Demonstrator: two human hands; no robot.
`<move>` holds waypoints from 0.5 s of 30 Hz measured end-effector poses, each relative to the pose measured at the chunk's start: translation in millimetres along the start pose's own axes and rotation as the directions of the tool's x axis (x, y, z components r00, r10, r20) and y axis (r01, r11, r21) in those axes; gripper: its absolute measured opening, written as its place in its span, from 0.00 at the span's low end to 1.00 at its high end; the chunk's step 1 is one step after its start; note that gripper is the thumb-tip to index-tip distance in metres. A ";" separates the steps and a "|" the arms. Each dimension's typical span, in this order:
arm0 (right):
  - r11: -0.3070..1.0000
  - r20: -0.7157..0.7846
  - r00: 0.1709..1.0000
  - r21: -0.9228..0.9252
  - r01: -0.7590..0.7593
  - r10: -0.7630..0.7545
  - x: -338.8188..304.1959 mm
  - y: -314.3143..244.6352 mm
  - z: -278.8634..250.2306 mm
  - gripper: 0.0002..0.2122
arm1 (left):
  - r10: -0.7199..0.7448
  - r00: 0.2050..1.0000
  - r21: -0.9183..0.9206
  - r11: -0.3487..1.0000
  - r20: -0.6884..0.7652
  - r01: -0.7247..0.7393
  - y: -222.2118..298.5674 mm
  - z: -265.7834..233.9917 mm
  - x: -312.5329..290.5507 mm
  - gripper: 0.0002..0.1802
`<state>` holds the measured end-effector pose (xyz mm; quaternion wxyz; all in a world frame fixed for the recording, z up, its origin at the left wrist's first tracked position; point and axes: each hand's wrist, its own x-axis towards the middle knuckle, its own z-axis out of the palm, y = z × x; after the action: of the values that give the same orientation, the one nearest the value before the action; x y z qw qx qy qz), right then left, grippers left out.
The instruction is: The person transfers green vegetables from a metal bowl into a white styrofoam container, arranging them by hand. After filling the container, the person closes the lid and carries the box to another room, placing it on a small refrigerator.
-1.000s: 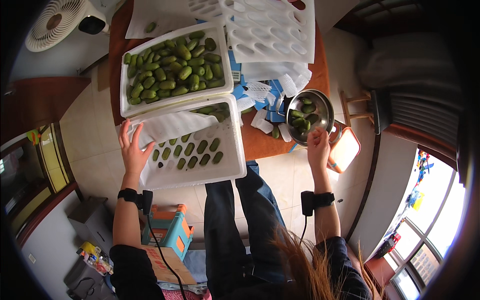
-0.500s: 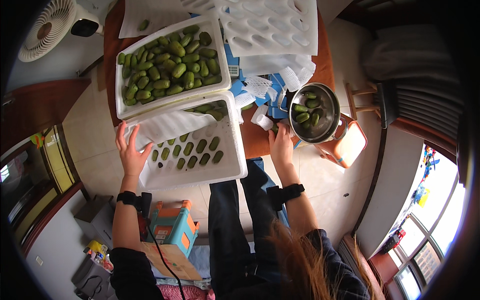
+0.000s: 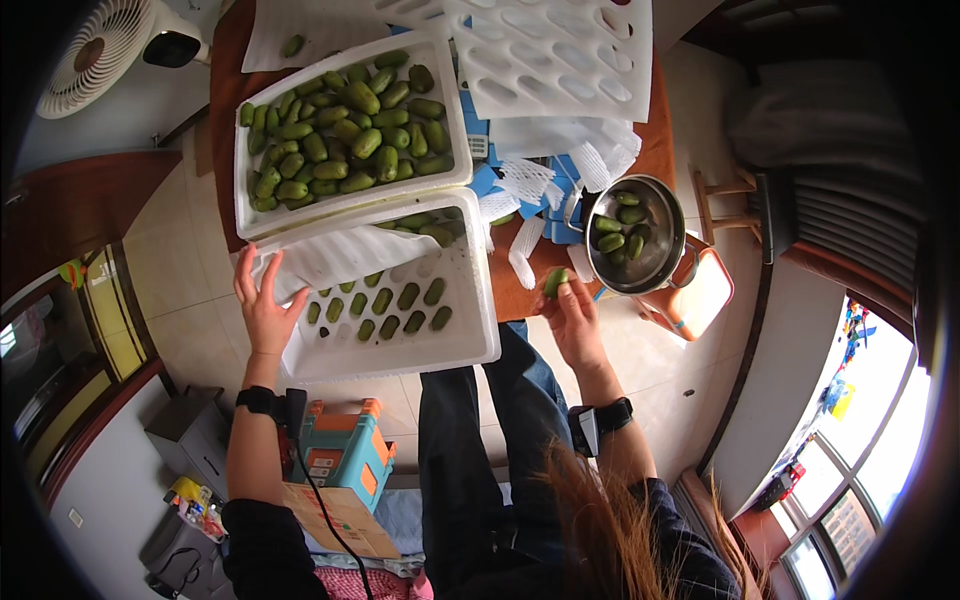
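The left hand (image 3: 267,322) spreads beside a smooth white sheet (image 3: 350,256); the right hand (image 3: 576,322) pinches an oval green fruit (image 3: 554,283).

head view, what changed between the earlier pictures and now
The right hand moved left from the steel pot and took hold of a green fruit that lay on the table. The left hand stayed at the white sheet.

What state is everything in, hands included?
Right hand: closed on a green fruit
Left hand: at foam sheet, grip unclear
Foam sheet: partly covering near foam box
Near foam box: open, slots partly filled
Far foam box: open, heaped with fruit
Metal pot: uncovered, partly filled with fruit
Foam net sleeves: scattered loose
Slotted foam insert: slots empty
Fan: on or off unclear
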<state>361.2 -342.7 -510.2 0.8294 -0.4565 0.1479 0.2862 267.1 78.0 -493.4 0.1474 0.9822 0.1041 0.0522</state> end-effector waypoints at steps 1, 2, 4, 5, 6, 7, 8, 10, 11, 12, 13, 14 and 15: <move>0.994 -0.030 0.997 -0.074 0.075 -0.078 3.8 -7.5 1.5 0.13 | -0.004 1.000 0.004 1.000 0.002 0.004 0.1 -0.3 0.1 0.39; 0.941 -0.067 0.972 -0.274 0.197 -0.223 7.8 -17.7 1.3 0.12 | 0.001 1.000 0.008 1.000 0.000 -0.001 0.1 -0.5 0.4 0.39; 0.609 -0.154 0.895 -0.779 0.151 -0.419 16.9 -45.2 -4.2 0.12 | 0.008 1.000 0.009 1.000 -0.001 -0.008 0.1 -0.4 0.6 0.39; 0.284 -0.263 0.843 -0.949 -0.138 -0.469 21.4 -59.1 -7.3 0.13 | 0.012 1.000 0.009 1.000 -0.001 -0.012 0.1 -0.4 0.7 0.39; 0.168 -0.243 0.814 -0.969 -0.180 -0.527 25.9 -68.6 -8.1 0.13 | 0.016 1.000 0.010 1.000 -0.004 -0.016 -0.2 -0.2 1.1 0.39; 0.039 -0.046 0.791 -0.999 -0.027 -0.610 29.8 -71.2 -6.0 0.13 | 0.021 1.000 0.009 1.000 -0.008 -0.021 -0.3 0.0 1.4 0.39; -0.087 0.113 0.747 -0.993 0.074 -0.656 34.9 -70.5 -2.6 0.13 | 0.022 1.000 0.005 1.000 -0.010 -0.022 -0.3 0.3 1.4 0.39; -0.229 0.375 0.692 -0.927 0.298 -0.617 47.6 -55.9 8.9 0.13 | 0.024 1.000 -0.008 1.000 -0.010 -0.024 -0.1 0.0 1.2 0.39; -0.124 0.387 0.741 -0.914 0.385 -0.548 52.3 -41.5 16.6 0.11 | 0.015 1.000 0.001 1.000 -0.007 -0.015 0.1 -0.1 0.8 0.38; -0.101 0.382 0.818 -0.921 0.377 -0.430 56.0 -29.3 22.4 0.09 | 0.012 1.000 -0.001 1.000 -0.003 -0.012 0.2 0.0 1.0 0.38; -0.125 0.388 0.828 -0.921 0.370 -0.406 66.1 -15.0 28.6 0.09 | 0.008 1.000 -0.004 1.000 -0.002 -0.008 0.2 0.0 1.0 0.38; -0.172 0.332 0.878 -0.942 0.289 -0.345 76.8 -4.7 31.7 0.10 | 0.004 1.000 0.003 1.000 0.000 -0.004 0.5 0.3 0.6 0.38; -0.224 0.279 0.917 -0.950 0.219 -0.287 86.7 3.5 33.4 0.11 | 0.002 1.000 0.011 1.000 0.001 -0.002 0.7 0.3 0.4 0.38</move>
<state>427.3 -283.7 -538.4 0.2261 -0.9472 -0.1983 0.1112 267.6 77.4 -493.5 0.1419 0.9831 0.1035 0.0511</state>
